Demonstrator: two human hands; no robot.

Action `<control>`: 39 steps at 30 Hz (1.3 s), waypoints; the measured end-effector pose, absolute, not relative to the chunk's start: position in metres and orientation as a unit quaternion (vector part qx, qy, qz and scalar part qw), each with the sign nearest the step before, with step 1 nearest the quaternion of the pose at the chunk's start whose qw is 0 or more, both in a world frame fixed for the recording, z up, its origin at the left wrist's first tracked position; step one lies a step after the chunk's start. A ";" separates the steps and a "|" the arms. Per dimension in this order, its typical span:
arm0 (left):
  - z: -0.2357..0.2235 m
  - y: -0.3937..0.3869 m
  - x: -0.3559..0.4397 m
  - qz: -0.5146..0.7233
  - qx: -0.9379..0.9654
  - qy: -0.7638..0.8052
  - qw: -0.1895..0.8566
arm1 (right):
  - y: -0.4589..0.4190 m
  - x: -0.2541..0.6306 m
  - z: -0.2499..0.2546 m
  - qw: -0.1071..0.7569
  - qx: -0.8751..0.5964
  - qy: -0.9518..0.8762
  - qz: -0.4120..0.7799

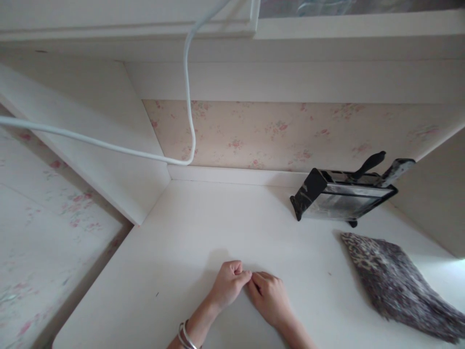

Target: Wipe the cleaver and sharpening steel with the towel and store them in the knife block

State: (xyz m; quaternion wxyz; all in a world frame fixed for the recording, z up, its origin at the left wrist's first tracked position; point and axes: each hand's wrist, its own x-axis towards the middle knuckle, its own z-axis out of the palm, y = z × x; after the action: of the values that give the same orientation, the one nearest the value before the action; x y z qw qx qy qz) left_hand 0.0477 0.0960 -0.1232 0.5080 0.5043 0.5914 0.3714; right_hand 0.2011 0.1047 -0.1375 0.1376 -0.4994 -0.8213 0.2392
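Note:
My left hand (229,282) is closed, its thumb stretched across to the right. My right hand (269,295) is closed too, with fingers curled under. Their tips meet just above the white counter (189,228), and whatever they may pinch is hidden or too small to make out. Two silvery bangles (184,334) circle my left wrist. Off to the right, apart from both hands, lies a furry grey-brown cloth (395,281).
A black knife block (312,189) with clear sides stands back right, holding a black handle (368,165) and a pale mottled handle (397,170). A white cable (188,82) hangs across the upper left. White cabinets (119,19) overhang the counter, above floral wallpaper (236,131).

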 end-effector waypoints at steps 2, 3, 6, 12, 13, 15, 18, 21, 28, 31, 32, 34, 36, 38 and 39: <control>-0.123 0.096 0.048 0.372 0.506 0.592 0.505 | 0.104 0.201 -0.137 0.139 -0.500 -0.822 0.236; -0.123 0.095 0.048 0.372 0.508 0.591 0.504 | 0.104 0.201 -0.137 0.139 -0.500 -0.822 0.234; -0.122 0.095 0.047 0.375 0.513 0.586 0.503 | 0.103 0.201 -0.137 0.141 -0.501 -0.823 0.228; -0.119 0.095 0.048 0.378 0.511 0.584 0.505 | 0.103 0.202 -0.139 0.145 -0.498 -0.826 0.221; -0.118 0.095 0.048 0.378 0.510 0.585 0.505 | 0.103 0.202 -0.139 0.145 -0.498 -0.826 0.221; -0.118 0.095 0.048 0.379 0.508 0.586 0.505 | 0.103 0.202 -0.139 0.144 -0.498 -0.825 0.224; -0.119 0.094 0.048 0.381 0.505 0.586 0.507 | 0.102 0.202 -0.138 0.144 -0.499 -0.824 0.228; -0.120 0.092 0.048 0.380 0.504 0.583 0.510 | 0.102 0.203 -0.137 0.145 -0.498 -0.824 0.228; -0.121 0.093 0.048 0.377 0.506 0.589 0.505 | 0.102 0.203 -0.139 0.148 -0.496 -0.824 0.231; -0.121 0.094 0.048 0.377 0.507 0.590 0.503 | 0.101 0.203 -0.139 0.145 -0.498 -0.823 0.232; -0.121 0.094 0.048 0.378 0.507 0.589 0.503 | 0.101 0.202 -0.138 0.144 -0.498 -0.824 0.230; -0.121 0.093 0.048 0.380 0.507 0.589 0.502 | 0.102 0.203 -0.138 0.143 -0.496 -0.826 0.227; -0.121 0.093 0.048 0.382 0.506 0.588 0.502 | 0.102 0.203 -0.137 0.143 -0.494 -0.827 0.225; -0.121 0.093 0.048 0.382 0.505 0.587 0.504 | 0.102 0.203 -0.138 0.145 -0.495 -0.828 0.223; -0.121 0.093 0.048 0.382 0.505 0.586 0.505 | 0.103 0.203 -0.138 0.145 -0.495 -0.828 0.222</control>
State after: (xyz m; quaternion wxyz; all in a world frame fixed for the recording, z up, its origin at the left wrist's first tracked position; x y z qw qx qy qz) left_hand 0.0479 0.0928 -0.1213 0.5052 0.5050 0.5861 0.3824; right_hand 0.2030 0.1026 -0.1378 0.1447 -0.4949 -0.8277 0.2215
